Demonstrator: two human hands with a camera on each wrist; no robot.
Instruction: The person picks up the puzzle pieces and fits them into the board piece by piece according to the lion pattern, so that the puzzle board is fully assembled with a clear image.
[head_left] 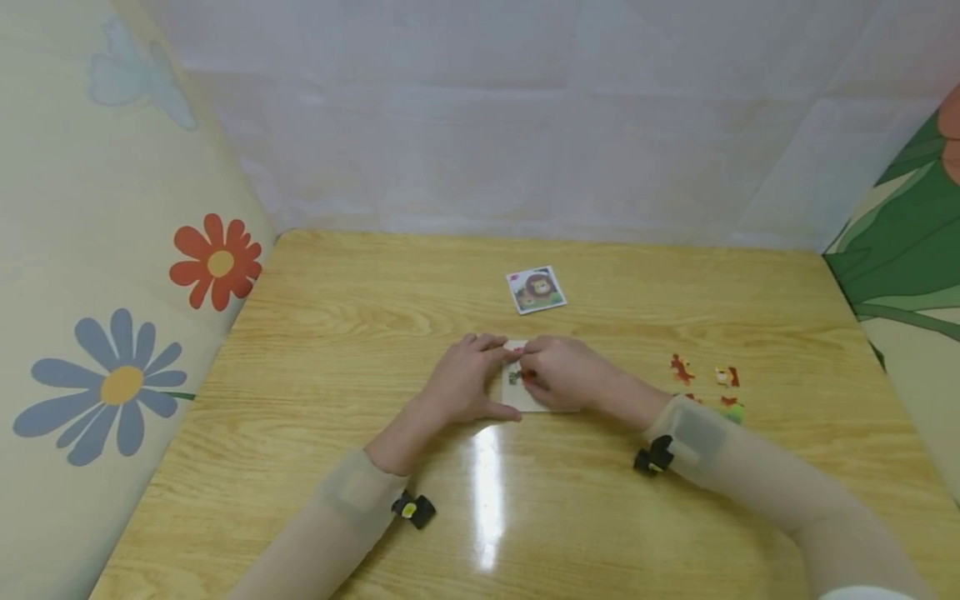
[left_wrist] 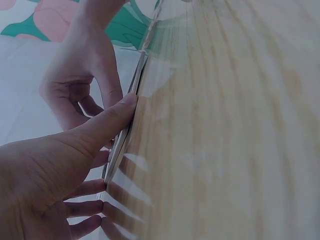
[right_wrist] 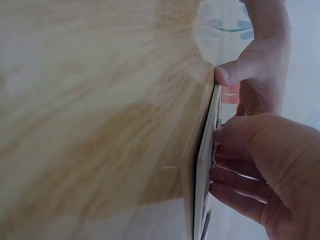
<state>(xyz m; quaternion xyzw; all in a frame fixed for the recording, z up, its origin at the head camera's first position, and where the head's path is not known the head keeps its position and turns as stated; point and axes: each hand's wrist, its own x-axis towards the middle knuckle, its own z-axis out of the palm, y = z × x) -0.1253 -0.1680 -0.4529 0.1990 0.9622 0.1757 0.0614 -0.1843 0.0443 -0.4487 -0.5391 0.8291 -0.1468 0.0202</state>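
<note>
A small white puzzle board (head_left: 531, 403) lies flat on the table, with dark green and red printed bits showing on it. My left hand (head_left: 467, 382) rests along its left side, thumb at the near edge. In the left wrist view, that thumb (left_wrist: 129, 100) presses the board's edge while the fingers reach toward the tabletop. Over the board my right hand (head_left: 564, 372) is bent, thumb and fingertips down at its surface. A red-orange puzzle piece (head_left: 528, 377) peeks out beneath these fingers, mostly hidden. From the right wrist, the board (right_wrist: 201, 180) appears edge-on beside the fingertips.
A square lion picture card (head_left: 536, 290) lies beyond the board. Several loose puzzle pieces (head_left: 682, 369) are spread right of the board, some partly behind the right forearm. A white cloth (head_left: 487, 167) hangs at the table's back, and flower-painted panels (head_left: 120, 383) stand at both sides.
</note>
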